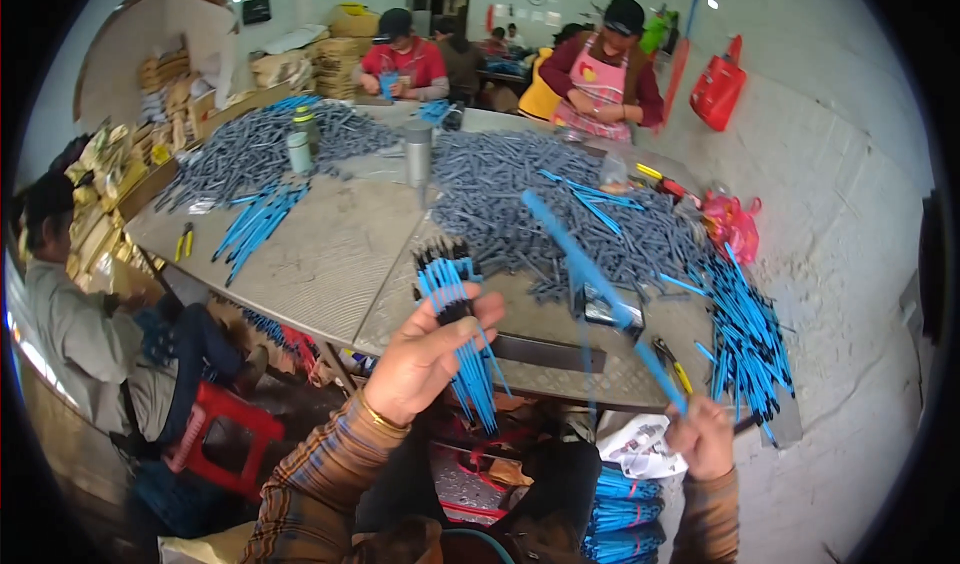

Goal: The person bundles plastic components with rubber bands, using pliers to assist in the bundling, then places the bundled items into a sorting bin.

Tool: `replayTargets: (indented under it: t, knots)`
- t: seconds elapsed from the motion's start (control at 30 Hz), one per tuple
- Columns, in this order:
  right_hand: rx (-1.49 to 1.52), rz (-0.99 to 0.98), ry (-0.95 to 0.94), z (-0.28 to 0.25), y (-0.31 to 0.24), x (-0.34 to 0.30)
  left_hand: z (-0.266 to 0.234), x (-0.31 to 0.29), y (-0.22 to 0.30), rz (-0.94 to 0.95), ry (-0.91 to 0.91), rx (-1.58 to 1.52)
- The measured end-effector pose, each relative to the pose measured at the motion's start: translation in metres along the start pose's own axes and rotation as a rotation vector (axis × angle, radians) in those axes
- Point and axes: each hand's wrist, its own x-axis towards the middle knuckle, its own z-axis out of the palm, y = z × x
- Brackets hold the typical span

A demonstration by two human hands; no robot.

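My left hand [418, 352] is closed round a bundle of thin blue sticks with black ends [474, 389], held upright at the table's near edge. A pinkish band crosses the sticks near their top. On the right, my right hand [703, 439] grips the lower end of a long blue strip [620, 309] that slants up and left across the table. Motion smears this strip, so its exact kind is unclear. A dark spot shows partway along it. To the right of the strip lies a loose pile of blue sticks with black parts [745, 339].
Heaps of grey pieces [510, 194] cover much of the table [300, 249]. A grey flask [417, 154], a green bottle [299, 152] and yellow-handled pliers [675, 366] stand or lie there. Co-workers sit across and to the left, near a red stool [222, 434]. Bundled sticks [625, 514] lie below.
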Motion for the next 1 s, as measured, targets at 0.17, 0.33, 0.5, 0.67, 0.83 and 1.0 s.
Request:
replayTargets:
  t: [0.17, 0.33, 0.5, 0.67, 0.83, 1.0]
  knots:
    - [0.187, 0.292, -0.197, 0.048, 0.055, 0.004, -0.003, -0.008, -0.006, -0.005, -0.013, -0.058]
    - [0.162, 0.229, -0.218, 0.1, 0.095, -0.001, -0.015, -0.013, -0.008, 0.069, 0.114, -0.096]
    - [-0.682, -0.235, -0.115, 0.103, 0.124, 0.005, -0.014, -0.023, -0.001, 0.048, 0.253, -0.071]
    - [-0.573, -0.18, -0.103, 0.107, 0.145, 0.022, -0.041, -0.041, 0.004, -0.044, 0.12, -0.076]
    - [-0.423, 0.028, -0.263, 0.153, 0.137, 0.036, -0.071, -0.056, 0.016, 0.089, 0.353, -0.117]
    - [-0.405, 0.07, -0.562, 0.19, 0.147, 0.061, -0.095, -0.067, 0.035, 0.195, 0.467, -0.172]
